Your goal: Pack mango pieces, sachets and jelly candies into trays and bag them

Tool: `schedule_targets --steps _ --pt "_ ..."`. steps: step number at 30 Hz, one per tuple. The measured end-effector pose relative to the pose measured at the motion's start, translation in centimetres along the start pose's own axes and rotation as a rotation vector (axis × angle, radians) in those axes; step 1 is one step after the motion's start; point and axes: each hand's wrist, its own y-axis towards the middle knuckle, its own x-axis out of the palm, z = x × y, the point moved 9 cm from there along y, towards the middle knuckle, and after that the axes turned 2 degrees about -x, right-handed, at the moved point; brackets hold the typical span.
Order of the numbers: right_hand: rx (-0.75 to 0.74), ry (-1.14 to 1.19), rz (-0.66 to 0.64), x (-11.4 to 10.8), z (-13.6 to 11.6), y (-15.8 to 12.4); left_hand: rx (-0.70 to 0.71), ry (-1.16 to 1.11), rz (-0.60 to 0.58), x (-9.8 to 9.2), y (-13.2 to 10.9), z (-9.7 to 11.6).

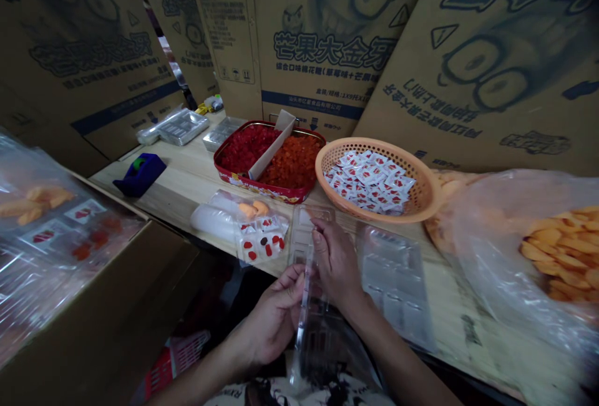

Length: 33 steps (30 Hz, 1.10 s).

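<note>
A clear plastic compartment tray (302,325) is held upright on edge in front of my body. My left hand (276,312) pinches its near-left side between thumb and fingers. My right hand (337,262) is closed on the tray's far part, thumb uppermost. Just beyond the fingers, clear plastic (302,225) lies on the table. To the left sits a filled clear tray (262,237) with orange pieces, white printed sachets and red pieces. Right of my right hand, more clear trays (395,284) lie on the wood.
A red tin (269,191) with a cardboard divider holds red and orange pieces. Beside it, an orange basket (428,197) holds white sachets. A bag of orange pieces (561,256) is right. A blue tape dispenser (139,174) and an open carton (135,269) are left.
</note>
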Motion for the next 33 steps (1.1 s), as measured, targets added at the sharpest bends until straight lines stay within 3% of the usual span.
schedule_targets --steps 5,11,17,21,25,28,31,33 --pt "-0.010 -0.009 0.005 -0.1 -0.2 0.0 0.061 0.065 -0.010 0.0 -0.1 0.6" --pt "-0.030 -0.053 -0.026 0.2 -0.5 0.1 0.089 0.354 -0.166 1.2 -0.6 2.1" --pt "-0.066 -0.083 -0.093 1.3 -1.3 0.6 0.100 0.375 -0.226 1.9 0.1 3.0" --pt "-0.101 -0.091 -0.025 0.5 -0.8 2.1 0.174 0.387 -0.069 0.6 0.3 4.2" --pt "-0.047 -0.306 0.002 0.0 1.9 5.0 0.340 0.447 0.057 -0.6 -0.5 8.2" --pt "-0.058 -0.506 -0.112 1.9 3.1 6.8 0.539 0.535 0.182 -2.1 -0.8 13.2" --pt "-0.155 -0.630 -0.250 5.1 2.9 7.3 0.698 0.746 0.417 -4.6 -0.2 17.7" --pt "-0.195 -0.677 -0.314 7.2 3.1 7.2 0.734 0.975 0.576 -6.0 0.8 19.5"
